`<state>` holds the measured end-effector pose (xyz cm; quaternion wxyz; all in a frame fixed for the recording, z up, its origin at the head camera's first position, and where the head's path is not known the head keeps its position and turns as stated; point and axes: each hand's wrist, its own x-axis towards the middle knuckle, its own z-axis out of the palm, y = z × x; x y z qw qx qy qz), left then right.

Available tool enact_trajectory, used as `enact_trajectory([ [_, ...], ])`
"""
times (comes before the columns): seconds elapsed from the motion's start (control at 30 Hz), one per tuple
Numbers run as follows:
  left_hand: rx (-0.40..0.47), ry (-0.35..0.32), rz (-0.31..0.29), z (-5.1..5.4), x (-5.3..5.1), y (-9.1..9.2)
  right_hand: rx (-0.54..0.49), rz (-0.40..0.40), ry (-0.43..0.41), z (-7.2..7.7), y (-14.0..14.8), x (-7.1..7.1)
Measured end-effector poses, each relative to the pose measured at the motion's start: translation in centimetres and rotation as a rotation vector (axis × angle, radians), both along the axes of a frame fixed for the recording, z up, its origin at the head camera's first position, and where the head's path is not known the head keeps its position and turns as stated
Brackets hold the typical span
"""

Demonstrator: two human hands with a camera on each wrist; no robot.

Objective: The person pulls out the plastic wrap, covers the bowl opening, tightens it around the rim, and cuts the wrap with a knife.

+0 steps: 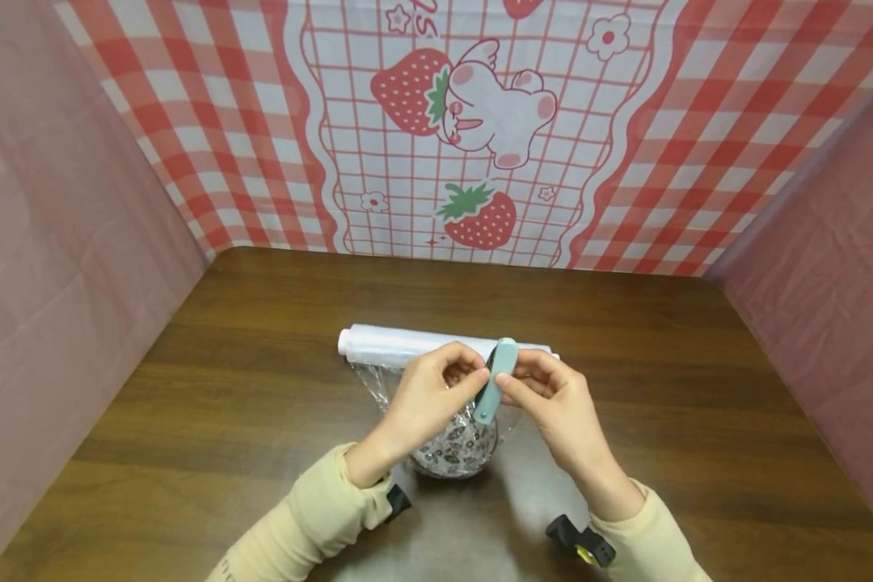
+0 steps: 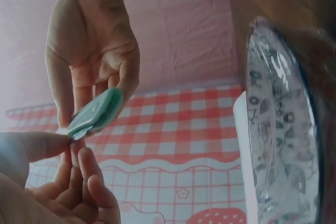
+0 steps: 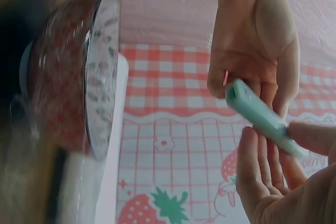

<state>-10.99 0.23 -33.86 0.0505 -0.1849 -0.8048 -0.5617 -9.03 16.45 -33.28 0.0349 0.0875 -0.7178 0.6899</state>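
Observation:
Above a patterned bowl (image 1: 451, 454), both hands meet at a teal folding knife (image 1: 500, 376), which is tilted, with a rivet at its lower end and a dark edge along its left side. My right hand (image 1: 563, 408) holds the teal handle between thumb and fingers. My left hand (image 1: 423, 400) pinches the dark edge with thumb and index finger. In the left wrist view, a thin shiny piece of the folding knife (image 2: 97, 114) shows at the left fingertips. Clear plastic wrap (image 2: 273, 77) covers the bowl's mouth.
A roll of plastic wrap (image 1: 389, 346) lies across the brown wooden table (image 1: 262, 323) behind the bowl, its film stretching toward the bowl. A red-checked strawberry cloth (image 1: 262, 97) hangs at the back, with pink cloth (image 1: 58, 202) on both sides.

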Motion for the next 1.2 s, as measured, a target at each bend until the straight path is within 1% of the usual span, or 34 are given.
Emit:
enact_trajectory([
  [0.1, -0.042, 0.018, -0.033, 0.2, -0.1, -0.2, 0.041, 0.024, 0.028, 0.1, 0.4, -0.1],
  [0.23, -0.085, 0.036, -0.100, 0.5, -0.3, -0.4, 0.073, 0.047, 0.041, 0.2, 0.8, -0.4],
  [0.3, -0.093, 0.043, -0.120, 0.6, -0.4, -0.5, 0.076, 0.061, 0.045, 0.2, 0.8, -0.4],
  [0.37, -0.089, 0.051, -0.126, 0.6, -0.4, -0.6, 0.070, 0.073, 0.052, 0.2, 0.8, -0.5],
  [0.53, -0.048, 0.096, -0.098, 0.4, -0.3, -0.5, 0.029, 0.090, 0.090, 0.2, 0.7, -0.5],
  [0.67, -0.014, 0.130, -0.066, 0.3, -0.3, -0.4, -0.002, 0.080, 0.118, 0.3, 0.5, -0.5],
  [0.73, 0.003, 0.135, -0.044, 0.4, -0.3, -0.4, -0.015, 0.068, 0.128, 0.3, 0.5, -0.5],
  [0.97, 0.080, 0.104, 0.018, 0.2, -0.4, -0.6, -0.045, 0.045, 0.151, 0.5, 0.4, -0.4],
  [1.13, 0.110, 0.122, 0.054, 0.1, -0.2, -1.0, -0.080, 0.033, 0.135, 0.5, 0.4, -0.4],
  [1.2, 0.124, 0.126, 0.059, 0.0, -0.2, -1.2, -0.098, 0.026, 0.126, 0.3, 0.5, -0.3],
])
